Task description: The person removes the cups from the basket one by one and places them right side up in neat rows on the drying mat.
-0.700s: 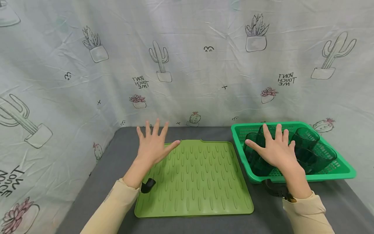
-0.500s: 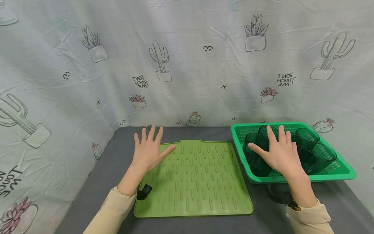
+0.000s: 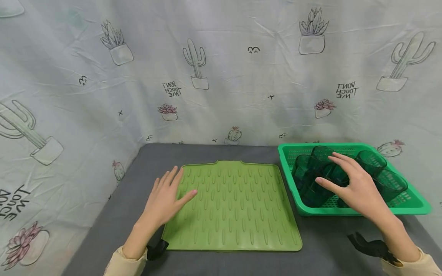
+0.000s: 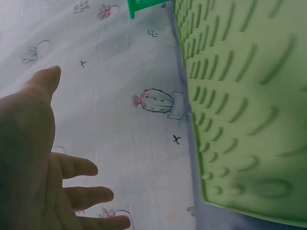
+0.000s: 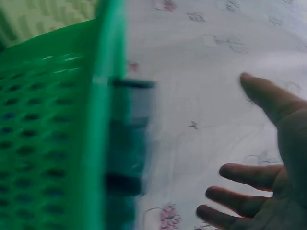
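The right hand has moved from hovering flat over the green basket to reaching down among the dark green cups; its fingers are now loosely curved and spread, close about one cup yet not clearly closed on anything. To my eye, it is about to take hold of a cup. The left hand has sunk lower and now lies with straight fingers on the edge of the green drying mat farthest from the basket, holding nothing. The cups all stand inside the basket, just beside the mat on the grey desk. I count one mat, one basket and about five cups, though the hand hides some.
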